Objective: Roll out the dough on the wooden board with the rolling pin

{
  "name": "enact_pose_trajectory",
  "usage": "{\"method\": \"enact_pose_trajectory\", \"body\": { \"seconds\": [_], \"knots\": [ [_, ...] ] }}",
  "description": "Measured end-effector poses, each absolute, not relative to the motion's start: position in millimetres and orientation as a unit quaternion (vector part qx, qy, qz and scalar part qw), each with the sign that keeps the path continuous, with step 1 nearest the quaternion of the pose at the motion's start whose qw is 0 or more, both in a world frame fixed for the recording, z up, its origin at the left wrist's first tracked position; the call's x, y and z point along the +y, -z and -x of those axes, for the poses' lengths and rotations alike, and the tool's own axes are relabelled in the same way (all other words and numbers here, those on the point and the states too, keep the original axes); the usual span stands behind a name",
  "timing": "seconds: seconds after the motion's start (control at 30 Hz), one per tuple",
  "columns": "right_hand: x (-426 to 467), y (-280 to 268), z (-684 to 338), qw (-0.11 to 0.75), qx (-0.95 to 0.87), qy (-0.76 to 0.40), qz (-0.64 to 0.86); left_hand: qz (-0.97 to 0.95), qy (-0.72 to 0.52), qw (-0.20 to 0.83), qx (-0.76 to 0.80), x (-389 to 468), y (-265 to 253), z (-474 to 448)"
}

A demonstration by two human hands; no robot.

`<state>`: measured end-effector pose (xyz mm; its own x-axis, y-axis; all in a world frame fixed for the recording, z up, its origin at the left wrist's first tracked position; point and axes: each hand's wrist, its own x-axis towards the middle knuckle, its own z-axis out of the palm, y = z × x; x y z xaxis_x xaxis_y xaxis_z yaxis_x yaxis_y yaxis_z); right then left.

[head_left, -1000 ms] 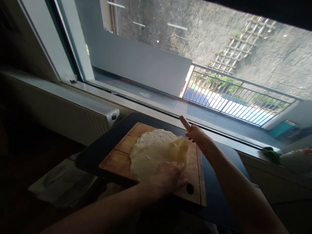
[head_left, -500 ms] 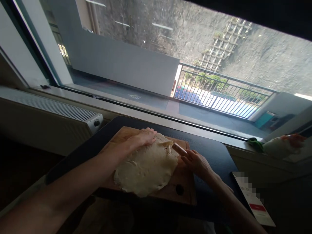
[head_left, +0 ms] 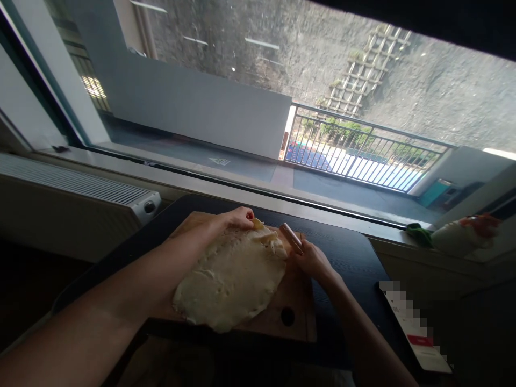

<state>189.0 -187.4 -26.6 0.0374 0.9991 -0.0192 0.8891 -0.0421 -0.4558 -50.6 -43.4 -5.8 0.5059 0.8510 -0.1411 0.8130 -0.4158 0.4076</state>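
Note:
A large, thin sheet of pale dough (head_left: 231,282) lies spread over the wooden cutting board (head_left: 300,298), its near edge reaching past the board's front. Along its far side the dough is bunched into folds. My left hand (head_left: 241,217) is closed on that far edge, pinching a small raised flap. In my right hand (head_left: 313,259), to the right of the dough, is a wooden rolling pin (head_left: 291,238), its free end pointing up and away, apart from the sheet. Most of the pin's other end is hidden by my fingers.
The board rests on a dark table (head_left: 342,242) against a window sill (head_left: 193,180). A radiator (head_left: 76,193) stands at left. A partly blurred-out booklet or box (head_left: 423,341) lies at right. A green cloth (head_left: 419,234) and a whitish container (head_left: 449,239) sit farther right.
My left hand has gone from lying on the dough's far part to pinching its edge up. The rolling pin has swung upright, away from the dough.

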Motion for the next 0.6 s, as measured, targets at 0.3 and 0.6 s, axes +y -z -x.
{"method": "enact_pose_trajectory", "body": {
  "seconds": [0.3,0.6],
  "knots": [
    [-186.3,33.2,-187.0,0.134,-0.664,-0.133,0.724,-0.859,-0.153,0.090,0.480,-65.6,6.2,59.4],
    [-186.6,31.2,-186.9,0.131,-0.651,-0.146,0.734,-0.953,-0.113,-0.033,0.280,-125.5,12.7,36.1]
  ]
}}
